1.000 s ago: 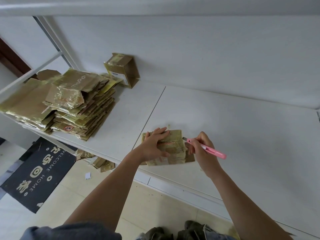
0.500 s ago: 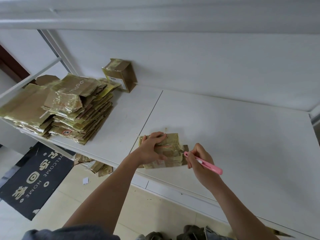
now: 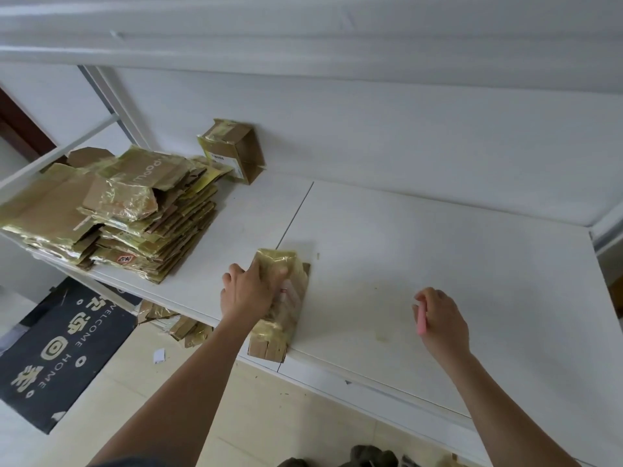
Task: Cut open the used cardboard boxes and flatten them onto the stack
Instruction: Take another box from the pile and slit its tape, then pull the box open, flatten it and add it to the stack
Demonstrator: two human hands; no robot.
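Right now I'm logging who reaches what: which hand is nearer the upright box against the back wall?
Left. The left hand grips the taped box, below the upright box; the right hand, holding the pink cutter, sits farther right.

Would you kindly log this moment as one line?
left hand: grips taped brown cardboard box | right hand: holds pink utility knife, apart | flattened cardboard stack: far left

Soft, even daylight with a wide-angle bend

Yellow tape on the stack of flattened boxes (image 3: 111,210) glints; the taped box (image 3: 281,298) throws a faint shadow on the white table (image 3: 438,251); the frame is slightly soft, straight lines curving near the edges.
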